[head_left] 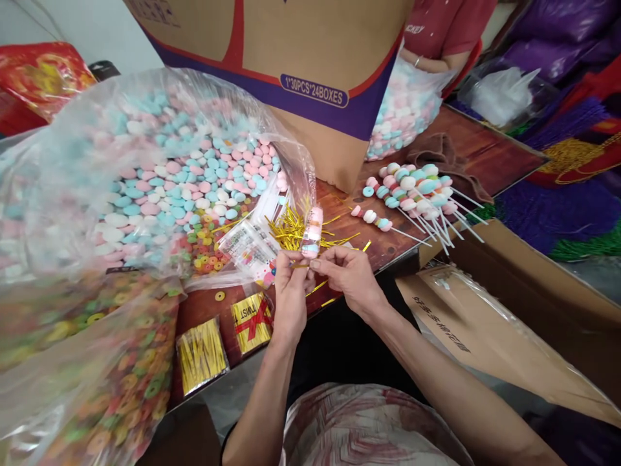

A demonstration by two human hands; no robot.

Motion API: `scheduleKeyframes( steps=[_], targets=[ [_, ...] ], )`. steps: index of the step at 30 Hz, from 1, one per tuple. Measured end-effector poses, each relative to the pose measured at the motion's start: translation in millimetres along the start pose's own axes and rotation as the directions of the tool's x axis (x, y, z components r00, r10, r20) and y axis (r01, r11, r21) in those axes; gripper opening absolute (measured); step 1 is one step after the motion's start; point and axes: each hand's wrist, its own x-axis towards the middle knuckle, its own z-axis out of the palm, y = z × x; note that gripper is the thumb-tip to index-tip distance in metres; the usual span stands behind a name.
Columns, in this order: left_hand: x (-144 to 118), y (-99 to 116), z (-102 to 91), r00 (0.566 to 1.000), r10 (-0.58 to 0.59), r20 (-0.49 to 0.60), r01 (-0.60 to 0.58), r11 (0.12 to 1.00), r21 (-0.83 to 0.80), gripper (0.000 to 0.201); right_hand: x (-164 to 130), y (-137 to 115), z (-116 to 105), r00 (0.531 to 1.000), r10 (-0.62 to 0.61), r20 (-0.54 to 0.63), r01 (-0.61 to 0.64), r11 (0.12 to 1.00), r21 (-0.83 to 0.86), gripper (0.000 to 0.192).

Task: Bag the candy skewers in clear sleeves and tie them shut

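Note:
A marshmallow skewer [313,228] in a clear printed wrapper stands upright between my hands. My left hand [290,281] is closed round its lower end, where the wrapper gathers. My right hand [350,275] pinches at the same spot, with a gold twist tie [299,265] running across between the fingertips. The stick below the marshmallows is hidden by my fingers. Just behind lies a loose heap of gold twist ties [291,228]. Beside it, to the left, are flat printed clear wrappers [245,243].
A large clear bag of pastel marshmallows [194,168] and a bag of gummy rings [130,382] fill the left. Packs of twist ties [202,355] lie near the edge. Unwrapped skewers [417,188] are piled right. A tall carton [272,58] stands behind; a person [449,32] sits beyond.

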Motion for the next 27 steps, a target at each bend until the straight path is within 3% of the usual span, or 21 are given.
scheduleKeyframes(
  steps=[5,9,11,14,17,19,21,23,24,25,27],
  targets=[
    [-7.9,-9.6,-2.3,0.992,0.071,0.109,-0.08,0.993,0.085,0.007,-3.0,-2.5,-3.8,0.998,-0.045,-0.043,0.041,0.996,-0.08,0.029],
    [-11.7,-14.5,-1.4,0.982,0.174,0.073,-0.185,0.965,0.185,0.019,-8.3,-3.3,-5.0,0.98,-0.164,-0.115,0.133,0.961,-0.242,0.025],
    [-11.2,-15.0,1.6,0.982,0.178,0.061,-0.186,0.965,0.186,0.023,-10.8,-2.3,-6.8,0.98,-0.184,-0.071,0.157,0.946,-0.282,0.023],
    [-8.3,-11.4,7.0,0.998,0.052,0.03,-0.053,0.998,0.046,0.027,-14.5,-1.5,-12.7,0.981,-0.18,0.072,0.194,0.938,-0.288,0.016],
    [-6.3,-2.8,9.8,0.981,-0.174,0.081,0.184,0.973,-0.138,0.03,-17.1,-1.5,-22.3,0.977,-0.156,0.142,0.186,0.955,-0.231,0.016],
    [-6.5,4.1,9.2,0.925,-0.335,0.18,0.371,0.899,-0.233,0.033,-17.2,-2.5,-30.4,0.974,-0.129,0.188,0.16,0.974,-0.16,0.02],
    [-7.4,9.9,7.6,0.84,-0.462,0.284,0.532,0.804,-0.265,0.039,-16.1,-4.8,-38.9,0.956,-0.12,0.267,0.159,0.979,-0.13,0.021],
    [-8.6,12.5,7.3,0.773,-0.528,0.351,0.617,0.754,-0.226,0.042,-14.6,-7.7,-46.0,0.927,-0.151,0.344,0.222,0.959,-0.175,0.018],
    [-9.3,12.0,8.1,0.761,-0.539,0.362,0.625,0.759,-0.183,0.041,-13.9,-8.8,-48.3,0.912,-0.183,0.366,0.279,0.933,-0.227,0.015],
    [-10.1,10.2,9.8,0.772,-0.531,0.35,0.602,0.787,-0.132,0.039,-13.6,-9.4,-49.7,0.9,-0.225,0.374,0.345,0.891,-0.294,0.012],
    [-12.2,3.1,14.7,0.865,-0.43,0.258,0.452,0.891,-0.031,0.032,-14.0,-9.2,-49.3,0.88,-0.318,0.352,0.456,0.771,-0.444,0.007]
  ],
)
